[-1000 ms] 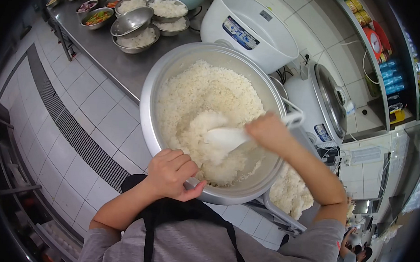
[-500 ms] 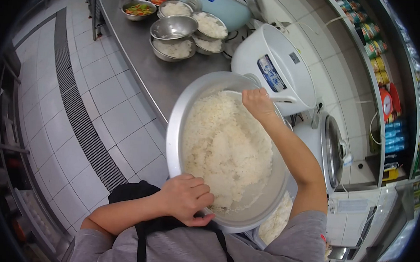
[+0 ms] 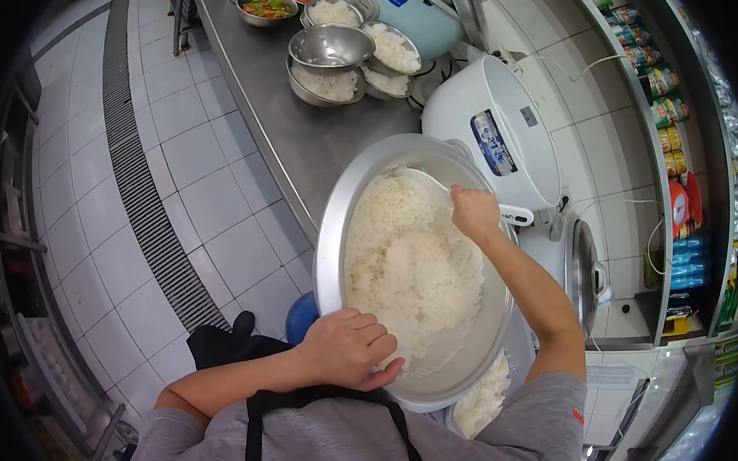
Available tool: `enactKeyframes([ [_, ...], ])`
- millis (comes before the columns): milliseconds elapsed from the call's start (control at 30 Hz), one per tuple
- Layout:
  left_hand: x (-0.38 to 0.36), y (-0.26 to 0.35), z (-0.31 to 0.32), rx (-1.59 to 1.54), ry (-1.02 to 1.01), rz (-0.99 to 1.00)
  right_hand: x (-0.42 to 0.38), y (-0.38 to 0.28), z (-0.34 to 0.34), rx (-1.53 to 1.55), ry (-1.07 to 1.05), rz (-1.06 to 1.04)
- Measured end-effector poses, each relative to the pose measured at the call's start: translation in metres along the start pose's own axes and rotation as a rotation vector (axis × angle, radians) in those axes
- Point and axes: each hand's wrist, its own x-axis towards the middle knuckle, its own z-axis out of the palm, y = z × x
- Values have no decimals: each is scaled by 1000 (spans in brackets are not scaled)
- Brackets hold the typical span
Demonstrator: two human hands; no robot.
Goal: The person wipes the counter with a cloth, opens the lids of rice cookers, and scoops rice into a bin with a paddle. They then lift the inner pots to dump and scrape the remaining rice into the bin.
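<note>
A large metal pot (image 3: 330, 253) of cooked white rice (image 3: 413, 266) is tilted in front of me. My left hand (image 3: 350, 348) is closed over its near rim, fingers curled and thumb along the edge. Inside the pot's far right side, my right hand (image 3: 475, 213) makes a fist round a white rice paddle (image 3: 516, 215). The paddle's handle end sticks out past the fist, and its blade meets the rice along the far wall. Below the pot at the right, more rice (image 3: 484, 399) shows in a container partly hidden by the pot and my arm.
A white rice cooker body (image 3: 491, 132) stands just beyond the pot. Metal bowls (image 3: 332, 49), several with rice, sit on the steel counter (image 3: 264, 91). A lidded cooker (image 3: 582, 267) is at the right, below a shelf of cans (image 3: 663, 112). Something blue (image 3: 301, 317) is by the pot's left.
My right hand and the paddle have moved a little toward me within the pot. More of the blade's edge shows. The view has shifted slightly, and the blue object has come into sight.
</note>
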Motion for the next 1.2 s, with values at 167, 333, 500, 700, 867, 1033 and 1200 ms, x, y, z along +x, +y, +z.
enactKeyframes([
  [167,0,2,4,1,50,19,-20,-4,-7,-52,77,-34],
  [333,-1,3,7,20,58,32,-34,-10,-13,-41,56,-17],
  [500,1,7,2,42,4,8,-54,-15,-10,-28,53,25],
  [700,-1,6,6,45,0,22,-94,-38,-11,-29,68,-2],
  [867,-3,6,8,66,-2,16,-142,-91,-21,62,77,-92],
  [1033,-2,8,7,64,12,27,-145,-70,-41,13,29,-155],
  [1200,-3,7,11,53,41,22,-93,32,-52,-447,97,95],
])
